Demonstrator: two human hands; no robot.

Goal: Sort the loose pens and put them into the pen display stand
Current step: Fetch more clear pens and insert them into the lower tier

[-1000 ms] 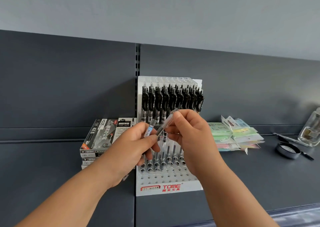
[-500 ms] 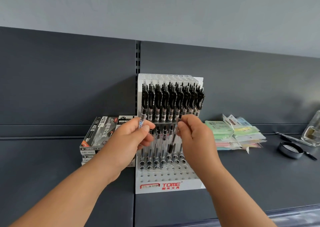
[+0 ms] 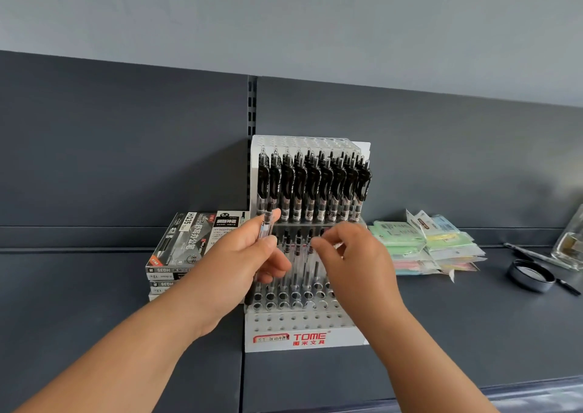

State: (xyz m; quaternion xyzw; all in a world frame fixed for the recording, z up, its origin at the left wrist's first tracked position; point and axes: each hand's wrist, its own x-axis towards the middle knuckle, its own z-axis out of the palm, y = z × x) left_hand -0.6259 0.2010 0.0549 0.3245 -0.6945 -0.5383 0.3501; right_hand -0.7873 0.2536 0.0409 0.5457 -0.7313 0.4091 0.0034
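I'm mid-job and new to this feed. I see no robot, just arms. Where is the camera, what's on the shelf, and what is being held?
There is no machine: these are a person's bare hands, filmed by a camera on their head that looks forward and down. On the grey shelf stands a white pen display stand, its top row full of black pens. Stacked pen boxes lie to its left, coloured paper packets to its right. The left hand holds one loose pen upright. The right hand has its fingertips at a pen in the lower row; whether it grips it is unclear.

Pen boxes (image 3: pixel 189 248) — note pkts (image 3: pixel 422 248), lid (image 3: pixel 531 275)
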